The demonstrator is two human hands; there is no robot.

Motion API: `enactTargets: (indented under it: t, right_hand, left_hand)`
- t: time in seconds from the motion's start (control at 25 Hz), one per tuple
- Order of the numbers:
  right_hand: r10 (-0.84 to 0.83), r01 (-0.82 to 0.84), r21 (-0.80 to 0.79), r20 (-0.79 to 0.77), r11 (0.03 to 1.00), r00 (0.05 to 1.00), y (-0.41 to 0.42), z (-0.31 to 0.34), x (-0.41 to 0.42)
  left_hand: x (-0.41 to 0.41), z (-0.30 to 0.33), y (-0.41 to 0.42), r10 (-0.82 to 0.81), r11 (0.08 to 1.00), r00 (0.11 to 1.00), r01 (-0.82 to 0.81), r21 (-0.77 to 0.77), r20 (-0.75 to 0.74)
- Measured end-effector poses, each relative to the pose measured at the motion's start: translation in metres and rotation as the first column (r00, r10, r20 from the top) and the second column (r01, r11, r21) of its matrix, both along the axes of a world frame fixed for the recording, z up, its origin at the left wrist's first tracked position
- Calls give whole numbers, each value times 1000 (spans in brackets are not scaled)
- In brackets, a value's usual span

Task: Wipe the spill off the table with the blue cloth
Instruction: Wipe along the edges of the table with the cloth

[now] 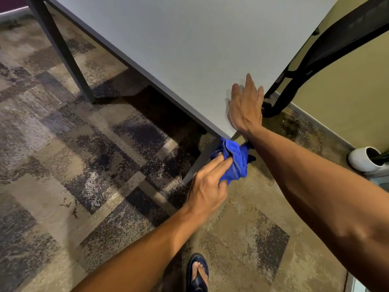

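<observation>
A crumpled blue cloth (233,160) hangs just below the near corner of the pale grey table (189,49). My left hand (208,186) grips the cloth from below, off the tabletop, with two fingers stretched along the fabric. Flat on the table near that corner lies my right hand (245,106), palm down, fingers together and holding nothing. I can make out no spill on the tabletop.
A black mesh chair (324,51) stands at the table's right edge by a yellow wall. A white pot (364,158) sits on the floor at right. Dark table legs (61,49) rise at left over patterned carpet. My sandalled foot (197,272) is at the bottom.
</observation>
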State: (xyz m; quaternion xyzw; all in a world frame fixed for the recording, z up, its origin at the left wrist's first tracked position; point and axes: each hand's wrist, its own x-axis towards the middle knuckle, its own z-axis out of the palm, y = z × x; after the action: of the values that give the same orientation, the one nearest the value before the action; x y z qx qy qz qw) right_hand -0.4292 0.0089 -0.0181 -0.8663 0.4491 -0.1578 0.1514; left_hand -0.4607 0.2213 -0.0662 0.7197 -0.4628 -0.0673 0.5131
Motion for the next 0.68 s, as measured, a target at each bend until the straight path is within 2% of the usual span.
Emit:
enactTargets:
  t: [0.08, 0.16, 0.24, 0.32, 0.44, 0.56, 0.68]
  right_hand:
    - [19, -19, 12, -46, 1000, 999, 0, -2, 0]
    - [34, -33, 14, -82, 999, 996, -5, -3, 0]
    - [0, 5, 49, -84, 999, 996, -8, -4, 2]
    - [15, -14, 17, -80, 1000, 997, -7, -5, 2]
    - [35, -38, -31, -114, 999, 993, -6, -3, 3]
    - [28, -45, -99, -166, 994, 986, -11, -9, 3]
    - [21, -23, -27, -81, 999, 997, -9, -8, 2]
  left_hand:
    - [15, -8, 20, 41, 998, 999, -39, -44, 26]
    - [44, -11, 28, 187, 981, 982, -187, -58, 3]
    - [77, -7, 28, 306, 950, 949, -309, -37, -76]
    - [111, 1, 19, 379, 922, 912, -387, -26, -158]
    - [154, 11, -5, 502, 851, 809, -526, 5, -308]
    - [172, 14, -27, 526, 837, 798, -547, 11, -293]
    - [167, 10, -38, 477, 867, 835, -498, -6, -272]
